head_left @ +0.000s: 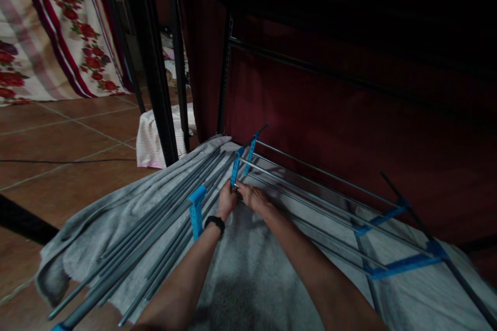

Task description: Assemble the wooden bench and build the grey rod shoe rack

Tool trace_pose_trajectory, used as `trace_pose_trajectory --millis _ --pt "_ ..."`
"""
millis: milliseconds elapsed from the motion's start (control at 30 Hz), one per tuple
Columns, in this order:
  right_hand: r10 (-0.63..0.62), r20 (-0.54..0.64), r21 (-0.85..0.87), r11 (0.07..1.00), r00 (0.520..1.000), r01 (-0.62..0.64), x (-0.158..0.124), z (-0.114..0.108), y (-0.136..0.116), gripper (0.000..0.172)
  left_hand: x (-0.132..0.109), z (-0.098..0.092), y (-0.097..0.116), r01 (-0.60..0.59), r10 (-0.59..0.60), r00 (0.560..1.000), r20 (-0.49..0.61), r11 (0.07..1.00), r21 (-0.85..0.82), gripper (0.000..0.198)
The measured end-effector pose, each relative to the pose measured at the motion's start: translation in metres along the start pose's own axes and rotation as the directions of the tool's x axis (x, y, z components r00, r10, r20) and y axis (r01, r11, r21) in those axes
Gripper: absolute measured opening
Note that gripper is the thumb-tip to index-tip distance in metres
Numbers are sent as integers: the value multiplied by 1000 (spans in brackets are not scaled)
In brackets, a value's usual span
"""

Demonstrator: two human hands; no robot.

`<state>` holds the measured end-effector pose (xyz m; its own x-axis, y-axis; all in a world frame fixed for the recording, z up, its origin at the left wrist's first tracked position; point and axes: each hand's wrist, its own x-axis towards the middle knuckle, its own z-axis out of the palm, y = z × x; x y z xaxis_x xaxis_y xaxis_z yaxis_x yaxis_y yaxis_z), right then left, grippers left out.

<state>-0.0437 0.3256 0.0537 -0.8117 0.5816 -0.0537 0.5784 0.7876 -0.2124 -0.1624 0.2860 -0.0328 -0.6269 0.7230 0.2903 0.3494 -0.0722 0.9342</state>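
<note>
My left hand [227,199], below a black wristband [215,224], is closed at the lower end of a blue plastic bracket [235,169]. Right beside it, my right hand [252,196] has its fingers closed at a thin metal rod's end by the same bracket. Several metal rods [310,184] run from the blue brackets to blue crosspieces [407,265] at the right. Loose grey rods [155,217] lie to the left, with another blue bracket [196,209] on a thicker tube. The fingertips are partly hidden.
A grey blanket [248,269] lies under the rods. Dark metal posts [155,62] stand at the left, near a striped cloth [149,139] on the tiled floor [77,134]. A floral cloth [77,26] hangs at the upper left. Dark red fabric [310,108] hangs behind the rods.
</note>
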Motion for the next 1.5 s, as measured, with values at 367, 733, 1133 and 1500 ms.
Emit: trace_pose_trajectory --millis 367,733,1133,1500 --pt "14 11 22 1000 1000 -14 5 15 4 45 1 -3 1 22 -23 1000 15 997 70 18" --pt "42 -27 70 997 999 -40 3 14 8 44 -1 -2 -1 20 -23 999 26 996 91 22" --pt "17 -24 88 996 1000 -15 2 13 6 42 -2 -1 0 7 -9 1000 13 992 124 22" --pt "25 -10 93 995 1000 -24 3 12 7 42 -4 -3 0 -6 1 999 32 986 164 19"
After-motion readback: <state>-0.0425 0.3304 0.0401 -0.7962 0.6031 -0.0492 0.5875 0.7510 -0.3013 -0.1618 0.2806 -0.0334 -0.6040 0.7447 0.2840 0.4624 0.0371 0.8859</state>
